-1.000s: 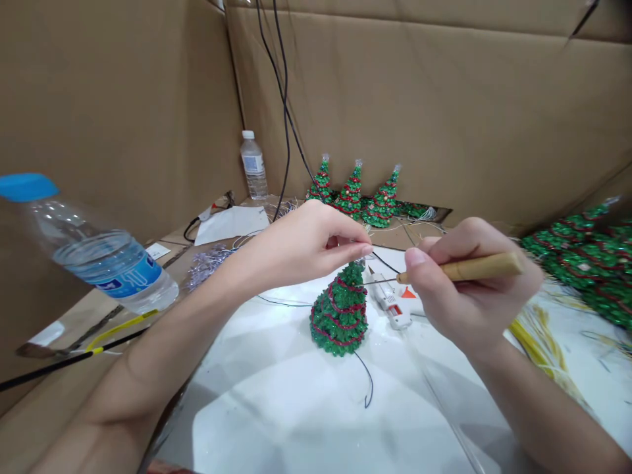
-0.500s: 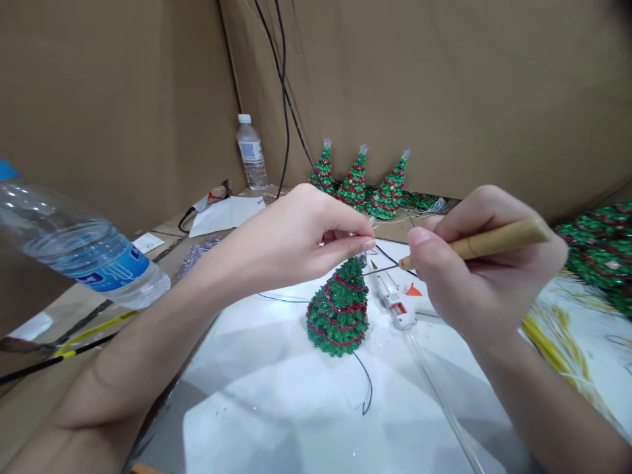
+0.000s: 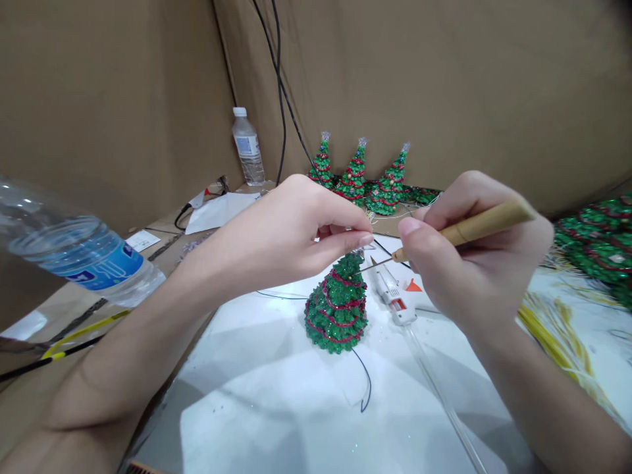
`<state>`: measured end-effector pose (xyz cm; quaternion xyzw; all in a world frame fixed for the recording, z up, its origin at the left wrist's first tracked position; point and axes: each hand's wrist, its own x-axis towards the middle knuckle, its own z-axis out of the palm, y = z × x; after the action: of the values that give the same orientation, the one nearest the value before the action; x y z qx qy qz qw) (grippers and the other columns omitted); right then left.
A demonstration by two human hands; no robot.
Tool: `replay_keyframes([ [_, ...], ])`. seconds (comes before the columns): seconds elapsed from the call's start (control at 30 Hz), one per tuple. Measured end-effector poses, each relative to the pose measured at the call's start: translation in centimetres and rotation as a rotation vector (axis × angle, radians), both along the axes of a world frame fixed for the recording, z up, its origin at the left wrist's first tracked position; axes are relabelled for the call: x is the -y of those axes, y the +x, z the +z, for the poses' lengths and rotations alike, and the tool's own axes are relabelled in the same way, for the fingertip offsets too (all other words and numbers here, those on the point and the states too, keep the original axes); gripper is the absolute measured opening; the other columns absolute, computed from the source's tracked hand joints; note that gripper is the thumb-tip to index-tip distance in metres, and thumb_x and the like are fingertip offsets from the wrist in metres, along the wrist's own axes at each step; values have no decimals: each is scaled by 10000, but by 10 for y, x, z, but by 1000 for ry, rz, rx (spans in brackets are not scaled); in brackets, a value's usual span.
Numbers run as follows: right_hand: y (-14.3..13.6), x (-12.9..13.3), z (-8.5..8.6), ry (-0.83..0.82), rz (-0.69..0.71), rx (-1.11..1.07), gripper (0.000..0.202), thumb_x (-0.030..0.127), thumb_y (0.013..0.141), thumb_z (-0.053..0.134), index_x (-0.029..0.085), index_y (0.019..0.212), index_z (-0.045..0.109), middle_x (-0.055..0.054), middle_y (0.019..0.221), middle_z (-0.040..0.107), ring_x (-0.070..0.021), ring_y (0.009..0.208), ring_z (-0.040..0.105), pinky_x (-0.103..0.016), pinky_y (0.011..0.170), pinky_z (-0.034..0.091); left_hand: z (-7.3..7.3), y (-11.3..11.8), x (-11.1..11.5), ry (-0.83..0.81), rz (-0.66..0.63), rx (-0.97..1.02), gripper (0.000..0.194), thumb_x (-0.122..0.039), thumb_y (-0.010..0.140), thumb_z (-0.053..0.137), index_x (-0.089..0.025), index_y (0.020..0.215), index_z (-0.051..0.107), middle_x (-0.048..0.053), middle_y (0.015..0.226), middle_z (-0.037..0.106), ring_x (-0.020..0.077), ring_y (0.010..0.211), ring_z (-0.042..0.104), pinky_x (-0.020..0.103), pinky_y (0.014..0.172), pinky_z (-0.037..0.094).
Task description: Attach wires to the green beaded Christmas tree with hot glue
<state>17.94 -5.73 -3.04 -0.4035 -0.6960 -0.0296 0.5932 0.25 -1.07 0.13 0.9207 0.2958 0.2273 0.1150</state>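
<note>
A small green tree (image 3: 336,306) with red garland stands upright on the white board (image 3: 247,401). My left hand (image 3: 316,227) pinches its thumb and fingers at the tree's top, where a pale star-like piece partly shows beneath the fingertips. In my right hand (image 3: 459,257) is a tool with a wooden handle (image 3: 481,222). Its thin metal shaft points left, with the tip at the upper right side of the tree. A thin dark wire (image 3: 368,382) comes out from under the tree's base.
Just right of the tree lies a white glue gun (image 3: 397,303) with a clear stick. Three finished-looking trees (image 3: 351,178) stand behind. Water bottles (image 3: 99,257) are at the left and back. Yellow wires (image 3: 557,336) and more green trees (image 3: 602,243) lie right.
The whole view has shifted slightly. My right hand and its tool have moved a little left and up, and the pale piece at the treetop shows more.
</note>
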Motion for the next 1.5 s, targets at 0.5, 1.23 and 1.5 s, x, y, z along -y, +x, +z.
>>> replay_keyframes([
  [0.5,6,-17,-5,-144,143,-168,293,89,746,570,231,568,385,64,467,432,-85,396,419,-236,375,327,2,0,1,47,-37,-38,262,-308,907,480,-211,769,679,-4,680,650,132,578,542,274,536,306],
  [1.23,7,-22,-8,-69,213,-203,309,49,716,597,214,551,395,76,459,428,-75,411,385,-246,408,311,2,0,3,144,-90,-24,237,-221,910,495,-168,795,696,-11,666,640,84,551,534,236,500,294],
  [1.5,7,-22,-7,-92,223,-213,308,47,720,592,215,551,397,81,452,431,-76,404,390,-242,402,311,1,0,2,154,-99,-22,234,-209,914,495,-171,806,699,-8,686,665,88,562,554,234,503,312],
])
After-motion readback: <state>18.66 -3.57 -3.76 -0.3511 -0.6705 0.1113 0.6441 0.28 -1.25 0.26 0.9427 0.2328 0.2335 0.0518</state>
